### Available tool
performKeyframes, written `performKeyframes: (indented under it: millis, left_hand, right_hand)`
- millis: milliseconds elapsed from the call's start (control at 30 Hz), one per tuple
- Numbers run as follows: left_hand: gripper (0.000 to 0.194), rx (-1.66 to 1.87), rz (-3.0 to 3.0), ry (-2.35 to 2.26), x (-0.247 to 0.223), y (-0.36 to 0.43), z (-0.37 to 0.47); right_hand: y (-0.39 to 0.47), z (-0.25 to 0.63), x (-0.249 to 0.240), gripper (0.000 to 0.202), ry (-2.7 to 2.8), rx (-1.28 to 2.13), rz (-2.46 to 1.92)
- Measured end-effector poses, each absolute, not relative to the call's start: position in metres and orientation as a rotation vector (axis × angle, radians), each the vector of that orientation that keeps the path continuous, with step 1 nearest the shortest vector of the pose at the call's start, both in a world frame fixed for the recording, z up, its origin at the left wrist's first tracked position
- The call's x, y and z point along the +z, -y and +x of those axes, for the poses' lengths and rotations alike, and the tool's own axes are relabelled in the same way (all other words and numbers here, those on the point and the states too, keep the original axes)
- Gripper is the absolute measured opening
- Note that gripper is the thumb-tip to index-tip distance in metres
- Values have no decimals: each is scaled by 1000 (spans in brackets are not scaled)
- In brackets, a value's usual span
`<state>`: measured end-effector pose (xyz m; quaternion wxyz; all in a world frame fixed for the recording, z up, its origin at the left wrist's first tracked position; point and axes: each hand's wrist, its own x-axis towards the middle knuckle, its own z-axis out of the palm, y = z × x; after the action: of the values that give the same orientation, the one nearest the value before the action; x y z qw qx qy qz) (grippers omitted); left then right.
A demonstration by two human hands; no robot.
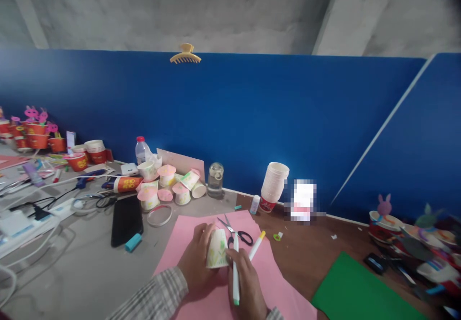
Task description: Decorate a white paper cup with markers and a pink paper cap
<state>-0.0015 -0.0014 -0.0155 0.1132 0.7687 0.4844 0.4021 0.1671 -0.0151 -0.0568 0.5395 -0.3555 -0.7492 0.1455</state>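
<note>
1. I am watching the lower middle of the frame, where the left hand (199, 258) is gripping a white paper cup with a green-and-yellow leafy pattern (217, 250). Its wider end is facing the bottom of the frame, above or on a sheet of pink paper (187, 233); I cannot tell whether they are touching.
2. Just right of it, the right hand (248, 279) is grasping a slim white marker with a green end (236, 274), the thumb lying close beside the cup.
3. Left of centre on the grey table (86, 272), several similarly patterned cups are bearing pink paper discs, such as a white cup under a pink disc (182, 197). I am judging these further along than the held one.
4. The held cup is showing its pattern, but I am making out no disc clearly on it, so I am judging it partway; its far side is hiding from me.
5. A pair of black-handled scissors (231, 229) is lying open on the pink paper, near a white marker with a yellow end (257, 245); neither is being held.
6. Right of centre, a tall leaning stack of white paper cups (275, 183) is showing no leafy pattern, so I am reading those as unworked.
</note>
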Motion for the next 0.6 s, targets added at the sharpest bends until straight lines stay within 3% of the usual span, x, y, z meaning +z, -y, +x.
performKeyframes:
  millis: [333,467,600]
  left_hand:
    - [78,1324,1827,-1220,-6,8,6]
    - [66,1446,1908,-1270,-12,3,1]
    - [74,1435,2033,-1501,-23,-3,-3]
  right_hand:
    - [23,162,-25,16,1565,500,-918]
    - [22,160,-22,14,1590,563,-910]
    - [22,159,-29,19,1481,549,-950]
